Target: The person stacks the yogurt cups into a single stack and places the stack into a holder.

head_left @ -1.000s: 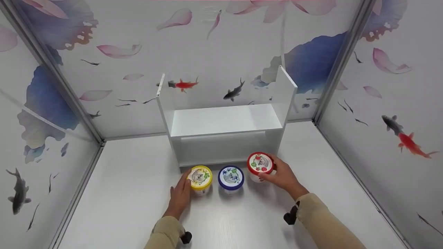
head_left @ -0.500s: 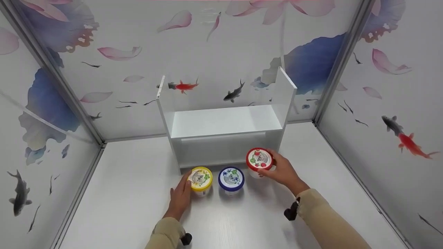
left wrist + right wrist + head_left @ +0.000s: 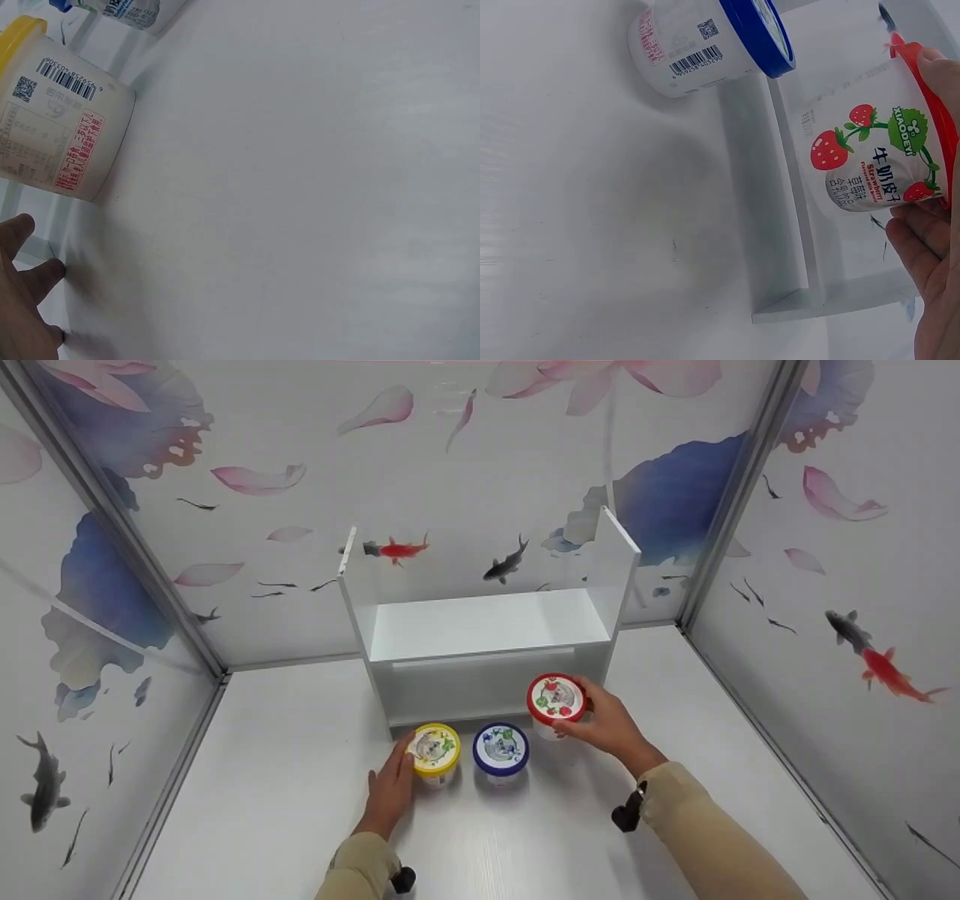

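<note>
My right hand (image 3: 613, 729) grips a red-lidded strawberry tub (image 3: 556, 699) between thumb and fingers, in front of the shelf's right half. In the right wrist view this strawberry tub (image 3: 870, 142) overlaps the shelf's lower level, with fingers (image 3: 919, 236) under its side. My left hand (image 3: 391, 789) rests beside a yellow-lidded tub (image 3: 435, 750), fingertips at its lid's left edge. The left wrist view has the spread fingers (image 3: 37, 281) next to the yellow-lidded tub (image 3: 64, 124), which stands on the table. A blue-lidded tub (image 3: 501, 748) stands upright between the hands.
A white two-level shelf (image 3: 491, 626) with tall side panels stands right behind the tubs on the white table (image 3: 285, 780). Printed walls (image 3: 465, 457) with fish and petals enclose the table at the back and both sides, joined by metal corner posts (image 3: 731, 502).
My right hand has moved the strawberry tub forward toward the shelf and slightly left. The left hand and the yellow-lidded and blue-lidded tubs have stayed in place.
</note>
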Available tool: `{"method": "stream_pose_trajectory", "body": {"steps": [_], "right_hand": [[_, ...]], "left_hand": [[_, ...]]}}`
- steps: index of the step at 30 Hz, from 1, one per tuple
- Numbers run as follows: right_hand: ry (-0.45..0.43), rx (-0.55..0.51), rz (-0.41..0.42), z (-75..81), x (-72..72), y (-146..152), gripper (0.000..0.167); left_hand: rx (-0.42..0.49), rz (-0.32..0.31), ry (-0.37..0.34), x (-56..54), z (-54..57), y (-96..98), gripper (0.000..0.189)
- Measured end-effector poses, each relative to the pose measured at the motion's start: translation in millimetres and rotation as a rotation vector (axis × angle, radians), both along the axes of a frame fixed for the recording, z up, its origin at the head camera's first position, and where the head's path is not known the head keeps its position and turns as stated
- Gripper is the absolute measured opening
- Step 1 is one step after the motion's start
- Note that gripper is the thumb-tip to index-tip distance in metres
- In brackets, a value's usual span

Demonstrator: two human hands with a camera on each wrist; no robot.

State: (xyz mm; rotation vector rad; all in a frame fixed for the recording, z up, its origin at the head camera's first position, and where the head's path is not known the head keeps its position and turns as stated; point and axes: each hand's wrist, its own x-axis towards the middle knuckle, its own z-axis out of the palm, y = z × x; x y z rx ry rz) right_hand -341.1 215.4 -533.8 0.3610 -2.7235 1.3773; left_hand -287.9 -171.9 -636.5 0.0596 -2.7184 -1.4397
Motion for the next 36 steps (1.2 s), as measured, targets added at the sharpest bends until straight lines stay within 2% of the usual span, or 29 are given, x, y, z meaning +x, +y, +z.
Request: {"method": "stream_pose_trajectory", "body": {"steps": [21, 30, 36], "right_hand": [[0.025, -0.009, 0.023, 6.9, -2.1, -20, 0.103], [0.054, -0.003, 0.050, 7.6, -1.6, -30, 0.100], [0.033, 0.006, 0.049, 9.7, 0.4, -37, 0.104]], "left_hand": [[-0.011, 0.004, 0.005, -2.1, -0.1, -0.2, 0.054], [-0.033, 0.001, 0.009, 0.4, -0.2, 0.5, 0.054], [-0.035, -0.001, 0.019, 0.5, -0.7, 0.0, 0.055]]}}
